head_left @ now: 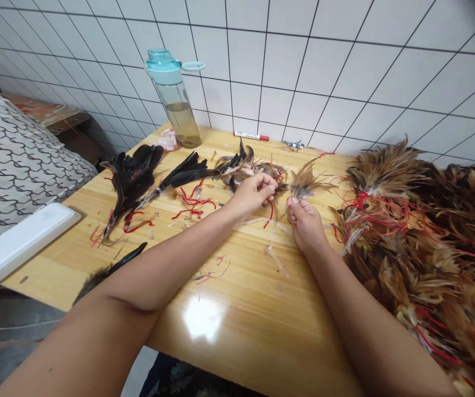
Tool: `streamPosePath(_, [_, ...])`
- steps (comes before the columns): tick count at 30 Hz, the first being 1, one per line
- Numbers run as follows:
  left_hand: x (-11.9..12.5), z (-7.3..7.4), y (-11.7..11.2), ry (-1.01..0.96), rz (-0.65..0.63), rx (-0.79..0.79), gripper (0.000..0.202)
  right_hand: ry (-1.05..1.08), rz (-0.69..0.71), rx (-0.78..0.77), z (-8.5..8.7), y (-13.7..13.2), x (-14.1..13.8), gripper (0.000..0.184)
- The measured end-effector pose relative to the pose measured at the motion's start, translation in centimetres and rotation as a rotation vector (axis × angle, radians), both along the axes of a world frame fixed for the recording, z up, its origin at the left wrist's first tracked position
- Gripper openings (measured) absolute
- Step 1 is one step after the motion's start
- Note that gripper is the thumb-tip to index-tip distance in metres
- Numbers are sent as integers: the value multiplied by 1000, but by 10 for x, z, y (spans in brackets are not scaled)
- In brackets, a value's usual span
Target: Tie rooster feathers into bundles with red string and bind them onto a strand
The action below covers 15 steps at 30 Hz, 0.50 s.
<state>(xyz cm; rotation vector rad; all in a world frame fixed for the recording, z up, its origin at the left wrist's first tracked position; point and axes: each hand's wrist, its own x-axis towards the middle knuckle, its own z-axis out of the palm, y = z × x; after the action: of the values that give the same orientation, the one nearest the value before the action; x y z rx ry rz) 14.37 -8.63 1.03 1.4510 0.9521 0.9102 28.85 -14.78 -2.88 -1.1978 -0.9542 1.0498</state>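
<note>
My right hand [307, 219] is closed round the base of a small bunch of brown feathers [305, 181], whose tips fan upward. Just left of it, my left hand [254, 193] is pinched, thumb against fingers. What sits in that pinch is too small to make out. Behind my left hand lies a loose heap of dark and brown feathers [241, 165] with bits of red string. A thin whitish strip [277, 259] lies on the table below the hands.
Tied brown feather bundles [423, 275] with red string cover the table's right side. Black feather bunches [132, 176] lie at left, near a white device [26, 242]. A bottle [177, 105] and a red-capped marker [250, 136] are at the back, by the tiled wall [295, 60].
</note>
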Motion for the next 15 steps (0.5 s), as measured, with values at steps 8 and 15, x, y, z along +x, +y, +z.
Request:
streamPosePath(8, [-4,-6,1,487,-117,592,8,82,-77,54,1,1,7,38])
streamPosePath(15, [13,-24,-21,841,-201,809,18,-57,-220,77,-5,0,10,40])
